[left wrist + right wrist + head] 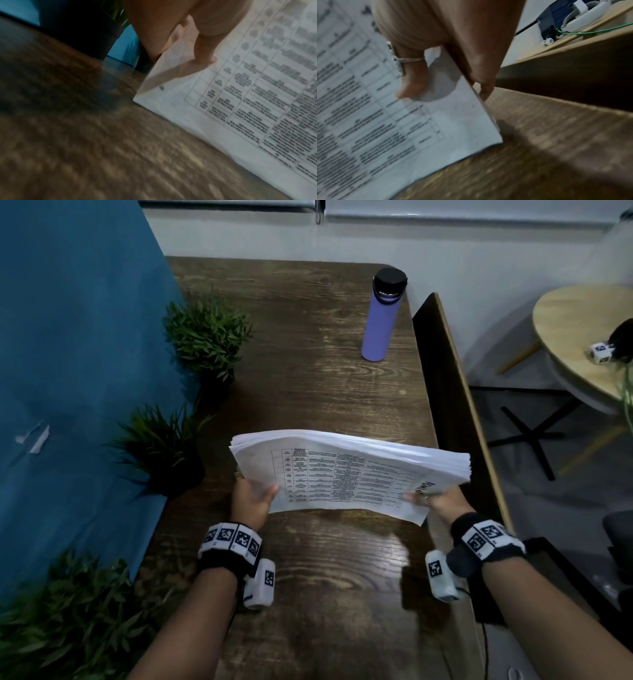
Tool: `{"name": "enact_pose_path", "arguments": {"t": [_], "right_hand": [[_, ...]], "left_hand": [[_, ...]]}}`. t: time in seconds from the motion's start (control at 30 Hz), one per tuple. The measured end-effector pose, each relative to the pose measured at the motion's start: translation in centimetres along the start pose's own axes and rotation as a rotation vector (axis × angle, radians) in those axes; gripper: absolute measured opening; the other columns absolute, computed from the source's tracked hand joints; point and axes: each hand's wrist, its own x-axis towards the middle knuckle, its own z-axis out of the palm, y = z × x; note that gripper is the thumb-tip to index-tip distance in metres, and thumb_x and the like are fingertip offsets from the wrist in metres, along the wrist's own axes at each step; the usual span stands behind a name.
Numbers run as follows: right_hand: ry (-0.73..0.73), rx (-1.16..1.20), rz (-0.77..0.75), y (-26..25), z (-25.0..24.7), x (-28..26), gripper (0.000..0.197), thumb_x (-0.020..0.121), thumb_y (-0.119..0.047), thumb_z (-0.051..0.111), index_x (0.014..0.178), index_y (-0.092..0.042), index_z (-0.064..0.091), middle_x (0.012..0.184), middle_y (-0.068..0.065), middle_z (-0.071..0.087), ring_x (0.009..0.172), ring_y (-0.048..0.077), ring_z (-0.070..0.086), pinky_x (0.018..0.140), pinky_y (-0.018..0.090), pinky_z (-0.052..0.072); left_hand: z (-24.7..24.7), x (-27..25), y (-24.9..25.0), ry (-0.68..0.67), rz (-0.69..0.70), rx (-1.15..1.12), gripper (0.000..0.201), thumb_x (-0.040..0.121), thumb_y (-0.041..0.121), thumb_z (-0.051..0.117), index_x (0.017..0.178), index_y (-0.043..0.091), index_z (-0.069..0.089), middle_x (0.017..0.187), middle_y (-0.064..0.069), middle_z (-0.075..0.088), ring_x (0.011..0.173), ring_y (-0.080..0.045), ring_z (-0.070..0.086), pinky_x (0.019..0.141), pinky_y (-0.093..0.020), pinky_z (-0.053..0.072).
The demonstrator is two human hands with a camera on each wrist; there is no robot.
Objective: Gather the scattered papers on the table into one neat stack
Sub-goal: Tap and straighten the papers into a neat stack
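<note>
Both hands are holding the stack of papers (346, 470) above the near middle of the wooden table (308, 392), tilted so the printed table on the top sheet is facing the person and the far edges of the sheets are fanning slightly. The left hand (251, 499) is grasping the stack's left end, thumb lying on the top sheet and fingers going underneath; in the left wrist view the thumb (204, 54) is pressing on the page near its corner. The right hand (436, 501) is grasping the right end in the same way, and the right wrist view is showing its thumb (412, 81), wearing a ring, on the top sheet while the fingers (481, 75) are curling behind the edge. Whether the stack's near edge is touching the tabletop cannot be told. A purple bottle (382, 320) is standing upright at the far right of the table, and two potted plants (205, 337) are sitting along its left side against a blue panel (68, 354).
</note>
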Motion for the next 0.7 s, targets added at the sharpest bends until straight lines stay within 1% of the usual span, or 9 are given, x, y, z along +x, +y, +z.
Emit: {"name": "enact_pose_path", "arguments": {"t": [0.13, 0.2, 0.27, 0.33, 0.4, 0.47, 0.53, 0.67, 0.7], "right_hand": [[0.125, 0.006, 0.061, 0.6, 1.0, 0.2, 0.036, 0.070, -0.004, 0.076, 0.103, -0.005, 0.060, 0.104, 0.011, 0.065, 0.098, 0.027, 0.061, 0.088, 0.036, 0.050], [0.156, 0.076, 0.005, 0.4, 0.9, 0.2, 0.049, 0.066, 0.003, 0.076, 0.112, 0.003, 0.058, 0.113, 0.016, 0.064, 0.096, 0.025, 0.064, 0.083, 0.036, 0.055], [0.158, 0.148, -0.007, 0.7, 0.6, 0.0, 0.060, 0.055, -0.011, 0.086, 0.107, 0.003, 0.061, 0.104, 0.010, 0.070, 0.083, 0.017, 0.069, 0.070, 0.026, 0.058], [0.184, 0.182, 0.040, 1.4, 0.6, -0.1, 0.066, 0.045, -0.025, 0.090, 0.101, -0.004, 0.064, 0.098, 0.006, 0.074, 0.089, 0.022, 0.070, 0.079, 0.035, 0.058], [0.228, 0.192, 0.039, 2.1, 1.3, -0.6, 0.031, 0.066, -0.007, 0.079, 0.093, -0.012, 0.065, 0.112, 0.018, 0.067, 0.103, 0.035, 0.064, 0.093, 0.050, 0.050], [0.268, 0.131, 0.033, 2.8, 1.8, -0.4, 0.024, 0.077, 0.002, 0.068, 0.088, -0.019, 0.065, 0.116, 0.020, 0.065, 0.105, 0.035, 0.063, 0.095, 0.052, 0.048], [0.270, 0.115, 0.004, 2.2, 2.1, -0.6, 0.024, 0.079, 0.002, 0.066, 0.088, -0.021, 0.064, 0.110, 0.015, 0.067, 0.099, 0.029, 0.065, 0.090, 0.046, 0.052], [0.255, 0.099, -0.089, 0.3, 2.1, -0.7, 0.023, 0.081, 0.004, 0.063, 0.098, -0.012, 0.060, 0.090, -0.003, 0.064, 0.070, -0.009, 0.065, 0.066, 0.014, 0.050], [0.251, 0.095, -0.092, 0.6, 2.1, -0.8, 0.023, 0.082, 0.004, 0.063, 0.099, -0.011, 0.060, 0.089, -0.004, 0.064, 0.068, -0.010, 0.064, 0.063, 0.010, 0.050]], "left_hand": [[0.8, 0.1, -0.7, 0.055, 0.032, 0.001, 0.028, 0.083, -0.005, 0.062, 0.110, -0.013, 0.058, 0.115, -0.022, 0.062, 0.107, -0.022, 0.056, 0.089, -0.026, 0.038], [0.9, 0.6, -1.0, 0.069, 0.039, 0.011, 0.024, 0.083, -0.002, 0.063, 0.104, -0.015, 0.061, 0.111, -0.025, 0.064, 0.104, -0.026, 0.060, 0.086, -0.025, 0.039], [1.0, 0.9, -1.6, 0.080, 0.027, 0.028, 0.024, 0.083, 0.000, 0.064, 0.101, -0.015, 0.060, 0.109, -0.028, 0.064, 0.105, -0.033, 0.061, 0.084, -0.025, 0.039], [1.4, 0.7, -2.7, 0.079, -0.020, 0.023, 0.035, 0.082, 0.001, 0.065, 0.114, -0.010, 0.053, 0.120, -0.026, 0.059, 0.114, -0.034, 0.056, 0.091, -0.026, 0.038], [2.1, 0.1, -3.6, 0.066, -0.061, 0.021, 0.048, 0.084, 0.001, 0.063, 0.127, -0.006, 0.043, 0.129, -0.021, 0.054, 0.122, -0.032, 0.051, 0.097, -0.028, 0.036], [2.7, -0.1, -4.1, 0.078, -0.070, 0.010, 0.056, 0.085, 0.000, 0.061, 0.135, -0.004, 0.036, 0.132, -0.021, 0.053, 0.123, -0.033, 0.051, 0.103, -0.033, 0.037], [3.0, 0.2, -4.1, 0.107, -0.079, 0.007, 0.054, 0.085, 0.001, 0.060, 0.134, -0.004, 0.037, 0.131, -0.022, 0.054, 0.122, -0.033, 0.052, 0.103, -0.036, 0.038], [2.8, 1.1, -3.6, 0.138, -0.047, 0.092, 0.037, 0.085, 0.009, 0.063, 0.115, -0.011, 0.054, 0.121, -0.025, 0.059, 0.116, -0.036, 0.055, 0.097, -0.033, 0.041], [2.8, 1.0, -3.6, 0.142, -0.053, 0.103, 0.037, 0.085, 0.009, 0.063, 0.114, -0.012, 0.055, 0.121, -0.026, 0.059, 0.116, -0.036, 0.055, 0.098, -0.035, 0.042]]}}
